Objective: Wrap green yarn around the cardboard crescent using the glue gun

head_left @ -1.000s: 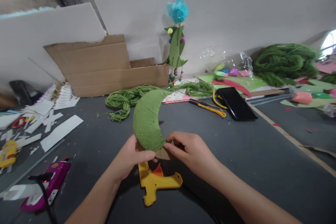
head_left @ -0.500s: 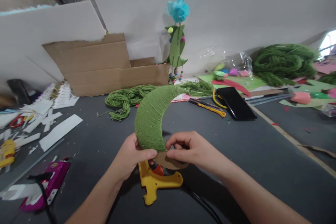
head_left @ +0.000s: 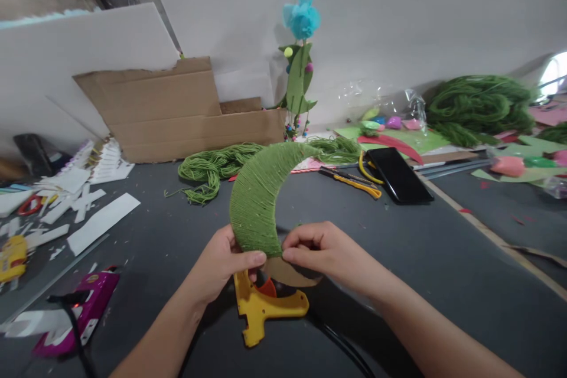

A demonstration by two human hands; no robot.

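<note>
A cardboard crescent [head_left: 259, 201] wound with green yarn stands tilted up before me, its lower tip still bare brown cardboard [head_left: 290, 273]. My left hand [head_left: 230, 260] grips its lower left edge, thumb on the front face. At the inner edge, where winding meets bare cardboard, my right hand [head_left: 312, 245] is closed in a pinch; the yarn strand between its fingers is too fine to make out clearly. Below the crescent lies a yellow glue gun [head_left: 270, 310] with an orange trigger, partly hidden by my left hand and the cardboard.
Green yarn skeins [head_left: 208, 168] lie behind the crescent. A utility knife [head_left: 354, 183] and a black phone [head_left: 398, 174] are at right. White scraps [head_left: 104, 224] and a purple power strip [head_left: 82, 316] sit at left. Cardboard [head_left: 177, 112] and a blue flower [head_left: 302, 18] stand at the back.
My right hand's thumb and index finger have come closer together at the crescent's inner edge. The crescent has shifted slightly right; my left hand keeps its hold.
</note>
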